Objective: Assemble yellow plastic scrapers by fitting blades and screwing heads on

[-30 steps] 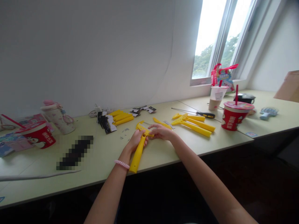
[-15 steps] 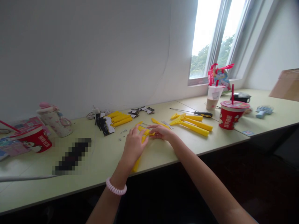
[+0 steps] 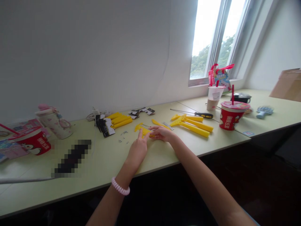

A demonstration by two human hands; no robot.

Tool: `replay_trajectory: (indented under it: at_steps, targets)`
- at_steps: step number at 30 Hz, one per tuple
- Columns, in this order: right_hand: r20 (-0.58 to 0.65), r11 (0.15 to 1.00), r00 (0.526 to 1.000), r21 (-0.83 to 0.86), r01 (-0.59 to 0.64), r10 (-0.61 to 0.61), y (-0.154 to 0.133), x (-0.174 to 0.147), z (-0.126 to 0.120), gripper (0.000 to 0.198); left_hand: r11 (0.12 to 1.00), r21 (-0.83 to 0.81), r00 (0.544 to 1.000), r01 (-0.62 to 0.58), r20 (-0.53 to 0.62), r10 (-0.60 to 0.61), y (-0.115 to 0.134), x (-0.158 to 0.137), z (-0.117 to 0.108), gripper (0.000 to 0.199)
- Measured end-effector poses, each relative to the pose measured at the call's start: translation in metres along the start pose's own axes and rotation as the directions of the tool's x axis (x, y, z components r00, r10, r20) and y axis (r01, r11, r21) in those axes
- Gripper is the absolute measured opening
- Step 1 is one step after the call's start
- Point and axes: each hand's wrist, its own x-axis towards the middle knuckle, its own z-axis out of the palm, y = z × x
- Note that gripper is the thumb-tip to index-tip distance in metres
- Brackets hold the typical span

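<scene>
A yellow plastic scraper (image 3: 140,127) with a wide T-shaped head lies on the table between my hands. My left hand (image 3: 137,149) is closed over it, index finger pressing on the head and thumb beside it; most of the handle is hidden beneath this hand and wrist. At the right end of the head, my right hand (image 3: 163,134) grips with fingertips bent together. A thin metal strip shows along the head. Small screws and nuts (image 3: 120,141) are scattered left of my left hand. Just beyond my right hand lie a loose yellow piece (image 3: 158,123) and a metal blade (image 3: 168,126).
More yellow scrapers (image 3: 194,127) lie to the right, near a long screwdriver (image 3: 204,115). Yellow handles (image 3: 122,121) and black cards (image 3: 108,128) are at the back. Red drink cups (image 3: 231,117) stand either side, with a flask (image 3: 55,124) at left.
My left hand has drawn its fingers in and turned, index finger now on the scraper head, uncovering more of the head and a small part on the table. My right hand stays about where it was.
</scene>
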Motion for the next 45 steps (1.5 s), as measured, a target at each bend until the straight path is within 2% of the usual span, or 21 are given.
replay_trajectory:
  at_steps: [12, 17, 20, 26, 33, 36, 38, 40, 41, 43, 45]
  targets:
    - [0.008, 1.0, 1.0, 0.007, 0.026, -0.026, 0.001, 0.0, -0.001, 0.029, 0.997, 0.072, 1.0, 0.011, -0.013, -0.01, 0.002, -0.001, 0.003, 0.05]
    - [0.006, 0.999, 0.999, -0.008, 0.034, -0.034, 0.001, 0.0, 0.0, 0.028, 0.999, 0.013, 0.999, 0.041, -0.031, -0.041, 0.003, -0.001, 0.004, 0.047]
    - [0.012, 0.999, 0.999, -0.031, 0.044, -0.043, 0.001, 0.0, 0.0, 0.026, 0.998, 0.0, 0.998, 0.068, -0.017, -0.068, 0.004, -0.001, 0.002, 0.045]
    - [0.043, 0.997, 0.998, -0.063, 0.051, -0.049, 0.001, 0.0, 0.0, 0.023, 0.996, 0.064, 0.998, 0.056, 0.031, -0.058, 0.005, -0.001, -0.003, 0.052]
    - [0.022, 0.998, 0.998, 0.02, 0.054, -0.054, -0.004, -0.003, 0.003, 0.013, 0.994, -0.083, 0.998, 0.065, 0.009, -0.065, 0.002, 0.0, -0.006, 0.048]
    - [0.082, 0.995, 0.995, 0.086, 0.048, -0.055, -0.006, -0.006, 0.004, 0.019, 0.991, -0.113, 0.998, 0.069, 0.001, -0.07, 0.0, 0.003, -0.01, 0.047]
    - [0.125, 0.992, 0.989, 0.109, 0.067, -0.08, -0.007, -0.007, 0.003, 0.026, 0.974, -0.217, 0.998, 0.062, -0.015, -0.066, -0.004, 0.007, -0.013, 0.045]
    - [0.158, 0.99, 0.981, 0.106, 0.095, -0.111, -0.008, -0.009, 0.002, 0.034, 0.903, -0.422, 0.997, 0.077, 0.017, -0.078, -0.011, 0.013, -0.017, 0.042]
    - [0.159, 0.988, 0.978, 0.09, 0.125, -0.138, -0.008, -0.009, 0.001, 0.036, 0.827, -0.552, 0.994, 0.111, 0.06, -0.094, -0.015, 0.016, -0.019, 0.04]
    - [0.092, 0.974, 0.97, 0.012, 0.227, -0.227, -0.008, -0.008, 0.001, 0.035, 0.591, -0.787, 0.984, 0.178, 0.145, -0.103, -0.022, 0.021, -0.022, 0.039]
    - [-0.036, 0.932, 0.936, -0.12, 0.343, -0.35, -0.006, -0.007, 0.001, 0.033, 0.331, -0.923, 0.98, 0.198, 0.185, -0.071, -0.027, 0.024, -0.024, 0.041]
